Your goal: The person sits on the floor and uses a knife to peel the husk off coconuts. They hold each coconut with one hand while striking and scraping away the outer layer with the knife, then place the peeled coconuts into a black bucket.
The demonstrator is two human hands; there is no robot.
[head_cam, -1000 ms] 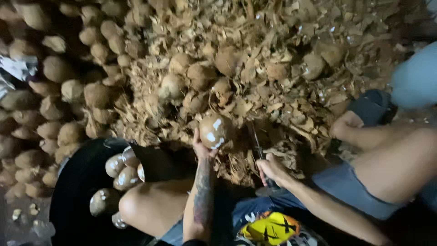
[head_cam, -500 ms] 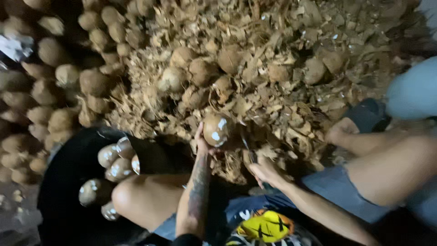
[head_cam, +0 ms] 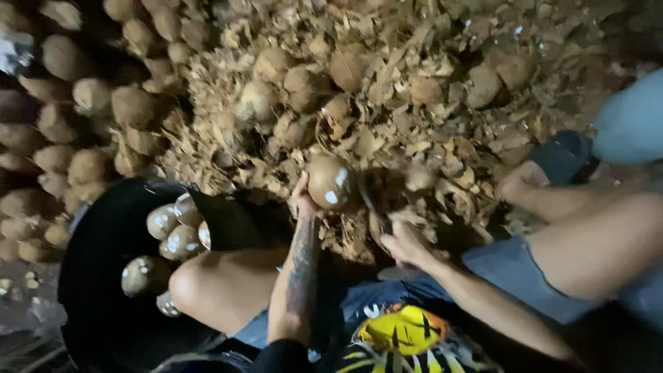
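Keep your left hand [head_cam: 304, 200] gripping the coconut [head_cam: 329, 181] firmly, and your right hand [head_cam: 404, 243], closed on the knife [head_cam: 367, 200], cutting away from those fingers.

The person wears blue denim shorts [head_cam: 511, 276] and a dark top with a yellow, black and white graphic [head_cam: 400, 331] just beside the shorts. A dark sleeve cuff [head_cam: 280, 356] lies left of that graphic. The left forearm carries a dark tattoo [head_cam: 302, 259]. One foot wears a dark slipper [head_cam: 563, 155].
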